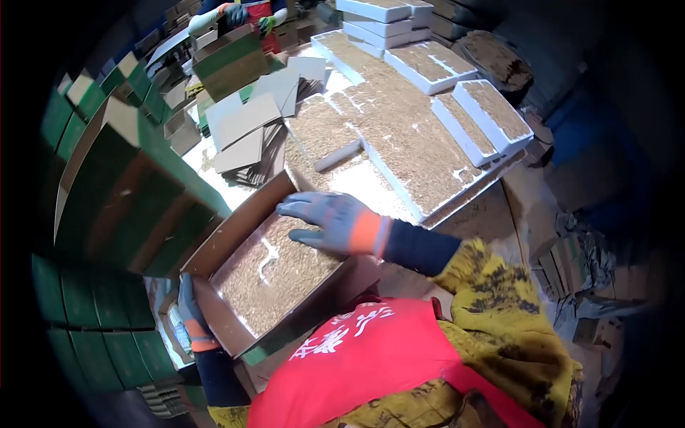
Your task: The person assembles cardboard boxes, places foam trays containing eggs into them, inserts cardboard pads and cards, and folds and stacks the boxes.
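Note:
An open cardboard box (250, 203) stands tilted in front of me, and inside it lies a white tray filled with a brown granular material (285, 278). My left hand (191, 310), in a grey and orange glove, grips the near left wall of the box, its fingers along the outside. My right hand (325, 220), gloved alike, is over the box's far right end, fingers spread and apart, with nothing held in them. Whether its fingertips touch the tray or wall is hard to tell.
Beyond the box, filled white trays (492, 110) cover a bright table, some stacked at the back. Flat cardboard sheets (246, 121) lie left of them. Green boxes (128, 192) stand close on the left. Another person's gloved hands (267, 25) are near a box at the back.

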`<state>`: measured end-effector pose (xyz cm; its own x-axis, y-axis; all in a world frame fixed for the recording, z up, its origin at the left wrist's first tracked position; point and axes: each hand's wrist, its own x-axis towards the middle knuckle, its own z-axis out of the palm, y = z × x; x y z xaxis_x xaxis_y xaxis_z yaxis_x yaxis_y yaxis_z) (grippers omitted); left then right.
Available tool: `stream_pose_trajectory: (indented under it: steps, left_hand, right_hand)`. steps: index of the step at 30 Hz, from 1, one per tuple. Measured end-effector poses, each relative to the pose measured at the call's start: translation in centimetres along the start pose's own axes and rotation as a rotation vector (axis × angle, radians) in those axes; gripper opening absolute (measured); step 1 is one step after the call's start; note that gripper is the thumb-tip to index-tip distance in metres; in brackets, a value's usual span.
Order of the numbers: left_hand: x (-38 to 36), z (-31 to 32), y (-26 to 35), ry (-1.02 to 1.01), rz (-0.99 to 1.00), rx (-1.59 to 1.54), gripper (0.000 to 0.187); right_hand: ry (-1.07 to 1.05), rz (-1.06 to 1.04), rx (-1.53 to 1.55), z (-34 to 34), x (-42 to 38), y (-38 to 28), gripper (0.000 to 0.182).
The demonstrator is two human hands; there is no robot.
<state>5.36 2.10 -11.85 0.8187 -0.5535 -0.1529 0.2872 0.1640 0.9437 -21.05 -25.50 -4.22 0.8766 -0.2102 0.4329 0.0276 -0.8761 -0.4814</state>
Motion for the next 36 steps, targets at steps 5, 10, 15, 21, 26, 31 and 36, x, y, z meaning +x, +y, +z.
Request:
stream_pose_trajectory:
  steps: [5,10,15,21,26,31,36]
  left_hand:
    - [-0.6,0.4,0.9,-0.034,0.26,0.587,0.026]
    - [1.1,-1.9,0.4,-0.044,0.194,0.6,0.035]
    - [2.1,-5.0,-0.1,-0.078,0.172,0.697,0.037]
    - [2.5,-4.1,-0.1,0.013,0.018,0.34,0.038]
    - [2.3,-4.8,-0.7,-0.119,0.512,1.191,0.038]
    - [1.2,-2.6,-0.4,-0.039,0.521,1.288,0.037]
    - [2.1,-2.3,-2.0,-0.018,0.612,1.107,0.032]
  right_hand:
    - [0.907,0.514,-0.031,-0.9,-12.0,12.5,0.066]
    - [0.902,1.675,-0.122,6.2,-27.3,27.9,0.083]
    - [1.195,1.462,0.274,11.4,-26.9,32.5,0.082]
    - [1.629,1.067,0.891,7.3,-21.4,28.1,0.094]
    - [1.397,0.81,1.09,-1.1,-20.4,21.2,0.057]
    - [1.119,0.755,1.176,-6.7,-18.9,15.5,0.037]
    - [0.633,0.326,1.041,-8.6,-12.5,10.2,0.034]
